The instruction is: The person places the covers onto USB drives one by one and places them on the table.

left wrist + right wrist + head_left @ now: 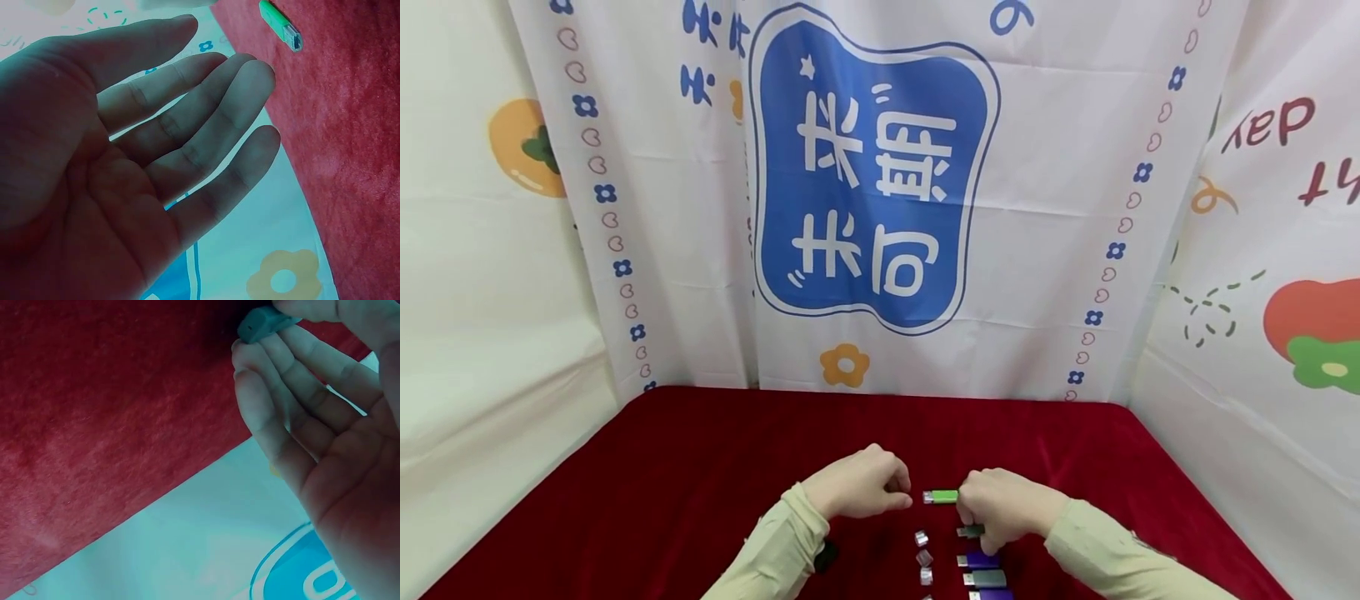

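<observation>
My right hand [1003,504] pinches a dark grey USB stick [972,531] between thumb and fingers, low over the red cloth. In the right wrist view the same grey stick [259,324] shows at the fingertips, its far part hidden by the thumb. A bright green USB stick [945,497] lies between the hands, its silvery or clear end towards the left. My left hand [868,483] is just left of that green stick and holds nothing. Its fingers are loosely bent in the left wrist view, apart from the green stick [275,22].
Nearer me lie a purple USB stick [977,561], a grey one [987,578] and another purple one [996,595]. Several small clear caps, one of them the top cap [921,538], line up to their left. White printed curtains surround the red cloth [700,483].
</observation>
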